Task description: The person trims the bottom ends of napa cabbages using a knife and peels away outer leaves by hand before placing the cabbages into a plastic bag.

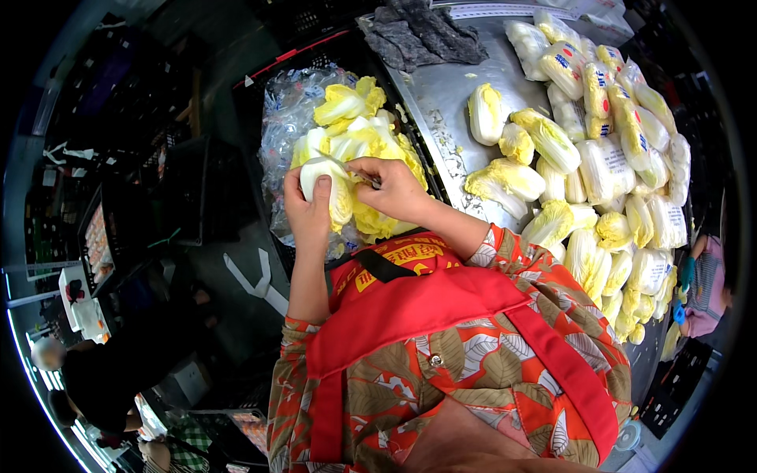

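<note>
My left hand (309,204) grips a napa cabbage (338,204), its thumb across the white stalk. The fingers of my right hand (390,186) are closed on what looks like a small knife (335,160), its thin blade lying against the cabbage's white end. My right hand hides most of the handle. Both hands are above a black plastic crate (434,177). Beneath them in it lies a heap of loose yellow cabbage leaves (369,139), beside crumpled clear plastic wrap (290,112).
A metal table (440,88) at right bears unwrapped cabbages (488,115) and a pile of plastic-wrapped cabbages (603,165). A dark grey cloth (423,38) lies at its far edge. People stand at far right (707,284) and lower left (106,378). Dark crates (201,189) are stacked left.
</note>
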`<state>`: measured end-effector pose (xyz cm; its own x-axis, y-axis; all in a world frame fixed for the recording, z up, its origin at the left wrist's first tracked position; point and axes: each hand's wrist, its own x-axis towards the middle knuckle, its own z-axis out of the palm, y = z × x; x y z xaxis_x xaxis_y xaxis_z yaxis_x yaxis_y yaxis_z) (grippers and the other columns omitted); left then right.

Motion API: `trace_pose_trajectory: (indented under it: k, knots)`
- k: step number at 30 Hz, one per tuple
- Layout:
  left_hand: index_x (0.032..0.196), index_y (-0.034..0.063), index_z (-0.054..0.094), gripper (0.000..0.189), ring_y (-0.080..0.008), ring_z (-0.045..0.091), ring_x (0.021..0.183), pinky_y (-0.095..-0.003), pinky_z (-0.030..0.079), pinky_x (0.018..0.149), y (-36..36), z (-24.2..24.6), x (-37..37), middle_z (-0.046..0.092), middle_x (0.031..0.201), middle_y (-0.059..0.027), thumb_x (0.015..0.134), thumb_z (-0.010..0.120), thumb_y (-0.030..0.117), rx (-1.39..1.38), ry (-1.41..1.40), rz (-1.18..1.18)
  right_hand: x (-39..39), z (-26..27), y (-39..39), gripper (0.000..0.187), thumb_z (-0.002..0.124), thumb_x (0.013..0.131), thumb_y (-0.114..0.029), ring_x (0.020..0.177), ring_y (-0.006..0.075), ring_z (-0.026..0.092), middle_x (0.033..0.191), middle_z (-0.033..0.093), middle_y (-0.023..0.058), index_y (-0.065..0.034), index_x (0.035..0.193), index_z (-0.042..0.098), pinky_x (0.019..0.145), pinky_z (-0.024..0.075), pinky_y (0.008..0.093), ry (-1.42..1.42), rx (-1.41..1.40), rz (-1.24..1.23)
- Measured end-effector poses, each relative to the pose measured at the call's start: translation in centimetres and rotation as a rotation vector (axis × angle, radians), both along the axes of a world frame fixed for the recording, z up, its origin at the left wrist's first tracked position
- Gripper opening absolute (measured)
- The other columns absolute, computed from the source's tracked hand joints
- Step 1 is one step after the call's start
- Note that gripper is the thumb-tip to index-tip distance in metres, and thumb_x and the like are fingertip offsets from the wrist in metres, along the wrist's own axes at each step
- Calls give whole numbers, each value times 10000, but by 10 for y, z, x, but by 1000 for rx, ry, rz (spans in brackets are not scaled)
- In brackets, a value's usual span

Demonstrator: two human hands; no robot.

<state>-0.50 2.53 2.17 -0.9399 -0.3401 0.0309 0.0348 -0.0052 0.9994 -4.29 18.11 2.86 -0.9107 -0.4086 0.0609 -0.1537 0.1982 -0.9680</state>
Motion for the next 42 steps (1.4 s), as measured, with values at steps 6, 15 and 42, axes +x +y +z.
trace_pose_trajectory:
  k: [6, 15, 42]
  knots:
    - [1110, 3, 499, 560, -213, 594, 738, -331, 513, 647, -19, -10, 9, 594, 899, -120, 930, 374, 518, 679, -207, -423, -22, -4, 12, 225, 623, 705, -90, 690, 303, 613, 805, 625, 147, -54, 924, 658, 629, 493, 354, 397, 361, -147]
    - [1123, 44, 505, 641, -310, 385, 1244, -480, 311, 1023, 1, 5, -1, 474, 1267, -146, 909, 277, 603, 1028, -103, -321, -30, -5, 28, 308, 684, 778, -274, 603, 177, 597, 720, 637, 73, -12, 936, 647, 575, 478, 303, -45, -14, -93]
    - [991, 49, 487, 256, -222, 571, 758, -340, 467, 672, -24, 0, -5, 560, 822, -115, 806, 606, 179, 854, 132, -423, 13, 7, 5, 265, 664, 824, -193, 610, 30, 504, 721, 573, -12, -18, 1017, 616, 540, 403, 186, -437, -288, 122]
